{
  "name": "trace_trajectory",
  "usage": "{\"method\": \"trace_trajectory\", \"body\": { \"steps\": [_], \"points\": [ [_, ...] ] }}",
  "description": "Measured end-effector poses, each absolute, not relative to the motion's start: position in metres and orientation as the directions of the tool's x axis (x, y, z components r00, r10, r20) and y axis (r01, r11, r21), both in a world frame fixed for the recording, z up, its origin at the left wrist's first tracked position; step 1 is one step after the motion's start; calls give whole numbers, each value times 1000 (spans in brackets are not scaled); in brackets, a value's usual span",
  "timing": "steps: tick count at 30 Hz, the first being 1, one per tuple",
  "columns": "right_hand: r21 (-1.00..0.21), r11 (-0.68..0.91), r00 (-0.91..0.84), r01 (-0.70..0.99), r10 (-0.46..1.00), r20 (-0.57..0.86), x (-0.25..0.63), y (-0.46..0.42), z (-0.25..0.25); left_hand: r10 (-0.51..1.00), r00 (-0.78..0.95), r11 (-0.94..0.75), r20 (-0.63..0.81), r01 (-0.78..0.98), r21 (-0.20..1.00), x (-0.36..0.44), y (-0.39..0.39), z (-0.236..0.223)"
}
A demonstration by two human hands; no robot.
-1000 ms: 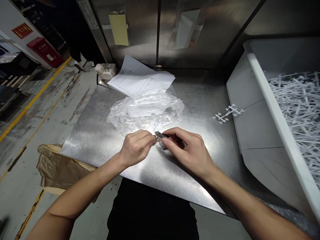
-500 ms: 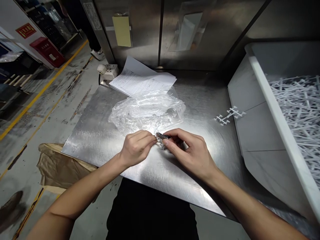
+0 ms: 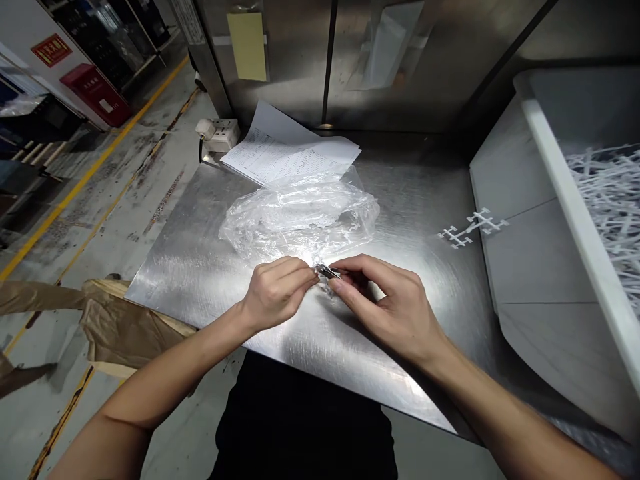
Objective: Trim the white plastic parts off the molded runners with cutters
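Observation:
Over the metal table (image 3: pixel 185 253), my right hand (image 3: pixel 387 300) pinches a small shiny tool that looks like a nail clipper (image 3: pixel 327 271) between thumb and forefinger. The clipper's tip points left and meets the fingertips of my left hand (image 3: pixel 280 293). Those left fingers are closed on a small pale piece, mostly hidden. Just beyond both hands lies a crumpled clear plastic bag (image 3: pixel 300 217) with small white bits in it. A few pale bits (image 3: pixel 330 290) show on the table below the clipper.
A branched white plastic sprue (image 3: pixel 473 228) lies by a large grey bin (image 3: pixel 545 267) filled with white sprues (image 3: pixel 610 207). Printed sheets (image 3: pixel 295 153) and a power socket (image 3: pixel 223 135) are at the back. Brown paper (image 3: pixel 125 327) sits at left; a person's leg (image 3: pixel 40 297) shows beside it.
The hands stay together; the clipper has shifted slightly. The camera view has turned a little. A person at the back left has walked out of sight, and another's leg has entered at lower left.

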State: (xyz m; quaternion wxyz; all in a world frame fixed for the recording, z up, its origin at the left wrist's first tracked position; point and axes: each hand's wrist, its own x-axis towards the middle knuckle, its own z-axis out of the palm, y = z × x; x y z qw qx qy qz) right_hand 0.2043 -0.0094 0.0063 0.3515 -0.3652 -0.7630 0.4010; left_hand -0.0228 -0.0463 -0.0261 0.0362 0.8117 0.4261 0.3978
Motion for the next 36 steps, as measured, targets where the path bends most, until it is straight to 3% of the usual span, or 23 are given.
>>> {"method": "trace_trajectory", "body": {
  "steps": [7, 15, 20, 36],
  "points": [
    [-871, 401, -480, 283, 846, 234, 204, -9, 5, 708, 347, -643, 615, 677, 358, -23, -47, -27],
    [-969, 92, -385, 228, 923, -2, 194, -3, -10, 743, 351, -604, 570, 719, 344, -22, -47, -32],
    [-989, -12, -375, 150, 924, -68, 192, 3, -13, 762, 333, -579, 555, 735, 353, -22, -47, -31],
    [-942, 179, -468, 286, 883, 26, 217, 14, -5, 809, 139, -499, 572, 677, 541, -23, -47, -16]
  ]
}}
